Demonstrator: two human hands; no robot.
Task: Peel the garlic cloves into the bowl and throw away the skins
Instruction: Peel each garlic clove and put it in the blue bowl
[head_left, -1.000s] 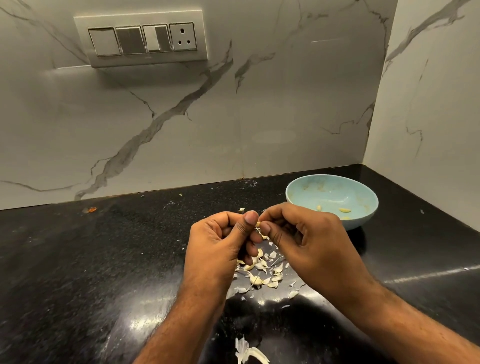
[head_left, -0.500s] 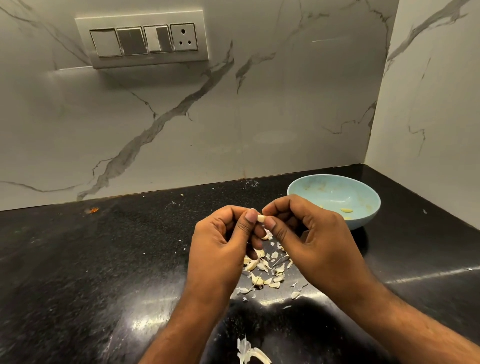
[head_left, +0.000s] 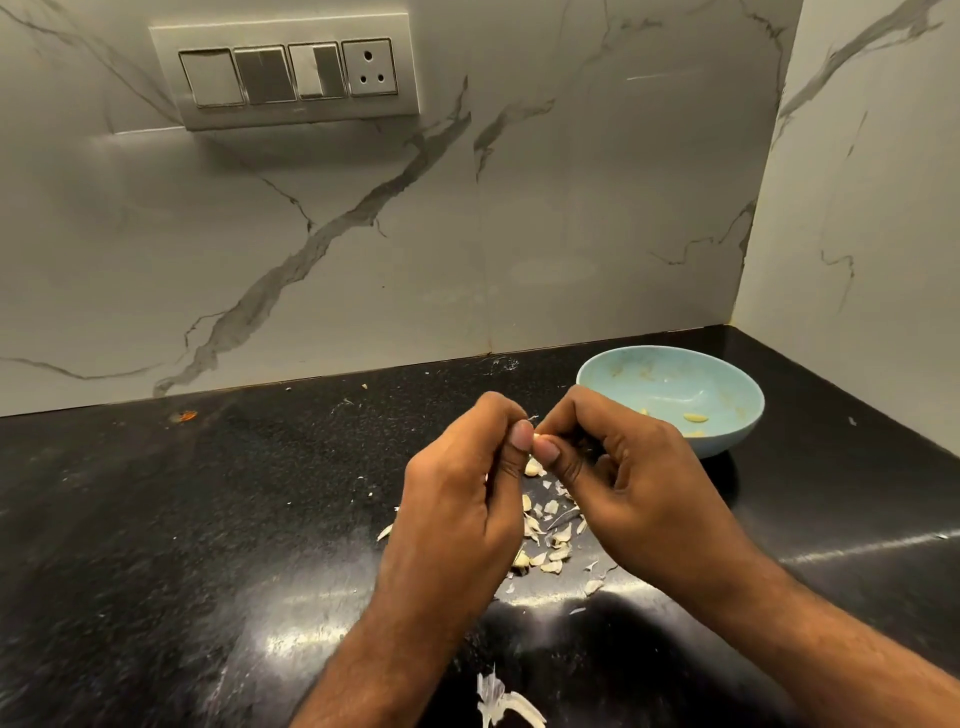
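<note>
Garlic clove (head_left: 538, 441), pale and mostly hidden, pinched between the two thumb tips above the black counter (head_left: 208, 519). I read the left hand (head_left: 467, 499) as curled, thumb and forefinger pressed onto the clove's left end; the right hand (head_left: 618, 478) is curled likewise, its thumb nail set against the clove's right end, a wisp of skin showing above. I cannot tell the clove's long axis; so little of it shows. Directly beneath the grip lies the scatter of skins (head_left: 545, 540), with a larger husk piece (head_left: 506, 704) nearer me. The blue bowl (head_left: 727, 441), holding a few peeled cloves (head_left: 695, 417), sits behind and to the right, just beyond the right hand's knuckles. I judge the right hand nearer for the drop.
</note>
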